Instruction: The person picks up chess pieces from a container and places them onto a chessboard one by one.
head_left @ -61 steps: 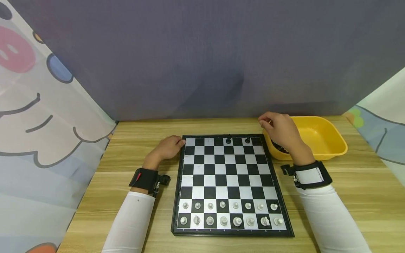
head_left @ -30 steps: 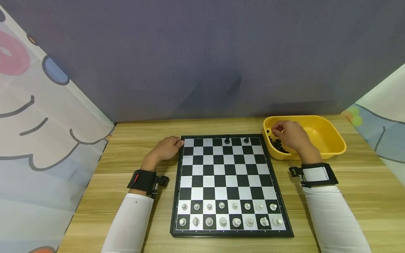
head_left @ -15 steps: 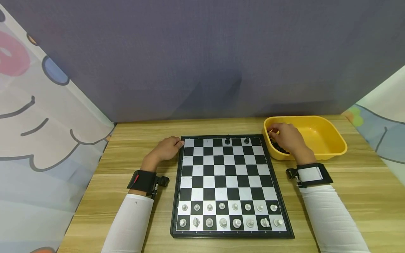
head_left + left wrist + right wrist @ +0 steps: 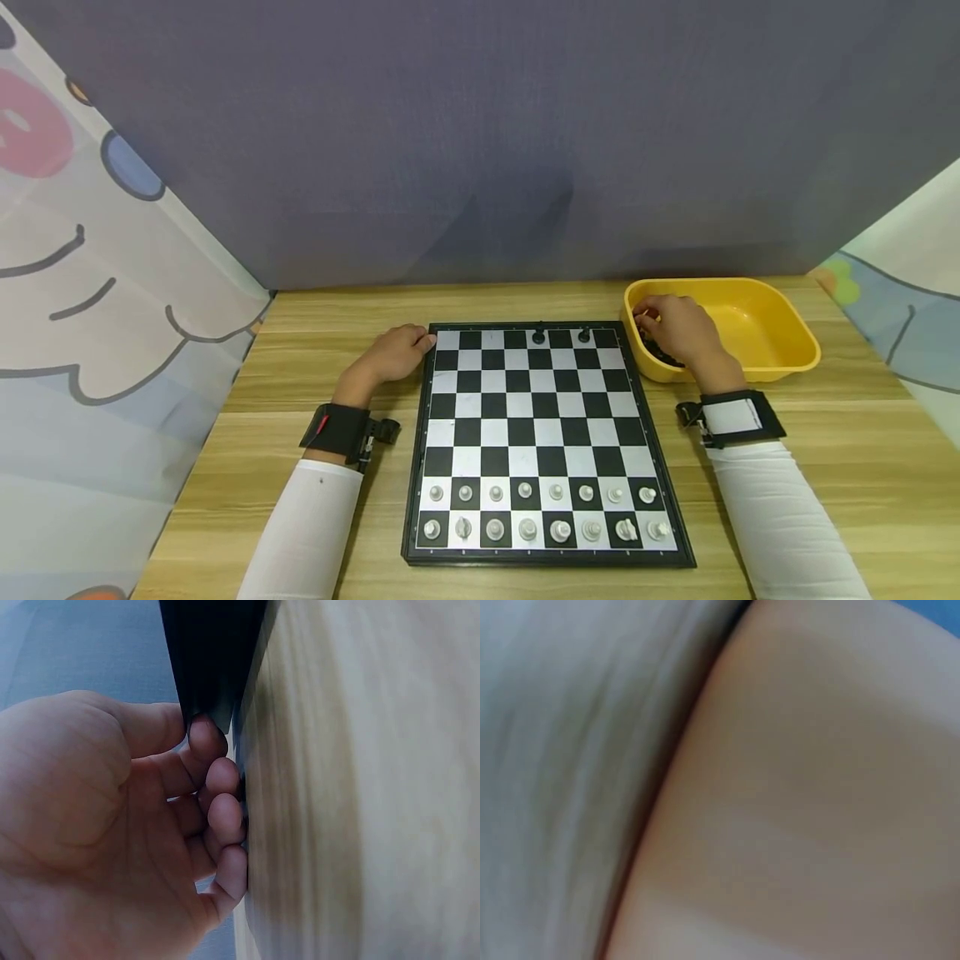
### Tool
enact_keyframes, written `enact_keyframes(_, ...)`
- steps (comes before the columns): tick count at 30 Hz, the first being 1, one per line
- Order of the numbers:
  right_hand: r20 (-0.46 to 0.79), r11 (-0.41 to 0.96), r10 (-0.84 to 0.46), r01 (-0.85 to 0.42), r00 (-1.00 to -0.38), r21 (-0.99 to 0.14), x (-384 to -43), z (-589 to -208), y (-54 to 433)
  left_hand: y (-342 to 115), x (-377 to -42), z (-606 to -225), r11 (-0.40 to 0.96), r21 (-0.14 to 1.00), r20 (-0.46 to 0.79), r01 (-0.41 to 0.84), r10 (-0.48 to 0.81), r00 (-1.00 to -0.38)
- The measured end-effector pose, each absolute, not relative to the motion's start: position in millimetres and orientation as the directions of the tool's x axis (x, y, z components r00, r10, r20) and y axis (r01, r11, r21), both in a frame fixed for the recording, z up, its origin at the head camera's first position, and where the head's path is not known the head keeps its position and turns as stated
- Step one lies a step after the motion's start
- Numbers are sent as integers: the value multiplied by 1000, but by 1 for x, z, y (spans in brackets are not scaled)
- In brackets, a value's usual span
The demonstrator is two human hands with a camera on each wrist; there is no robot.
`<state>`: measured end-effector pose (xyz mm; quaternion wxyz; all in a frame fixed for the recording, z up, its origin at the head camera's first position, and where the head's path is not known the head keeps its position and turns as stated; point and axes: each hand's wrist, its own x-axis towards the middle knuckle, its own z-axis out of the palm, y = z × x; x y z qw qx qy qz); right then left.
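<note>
A black-and-white chessboard [image 4: 547, 408] lies on the table. My left hand [image 4: 392, 353] grips its far left corner; in the left wrist view, thumb and index finger meet at the board's dark edge [image 4: 214, 660] and the other fingers curl beside it. White chess pieces [image 4: 527, 528] fill the two near rows. Two black chess pieces [image 4: 538, 336] stand in the farthest row. My right hand [image 4: 682, 332] reaches down into a yellow basin [image 4: 798, 337], its bent fingers among black chess pieces [image 4: 660, 353]. Whether it pinches one is hidden.
The wooden table [image 4: 300, 333] runs beneath everything. A grey panel [image 4: 480, 167] rises along its far edge, with cartoon-print cloth [image 4: 82, 333] on the left. A blurred smooth surface covers most of the right wrist view.
My right hand has come down from over the basin's left rim into the basin, then shifted slightly left towards the black pieces. The left hand stays at the board's corner.
</note>
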<state>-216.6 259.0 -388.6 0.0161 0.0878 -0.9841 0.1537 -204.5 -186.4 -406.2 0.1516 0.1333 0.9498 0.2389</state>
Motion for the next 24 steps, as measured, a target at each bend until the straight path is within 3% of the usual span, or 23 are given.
enact_keyframes(24,154,936,-139,-181,-978,-301,-211,-377,259,-186,-205,-406,859,475,-222,191,327,-919)
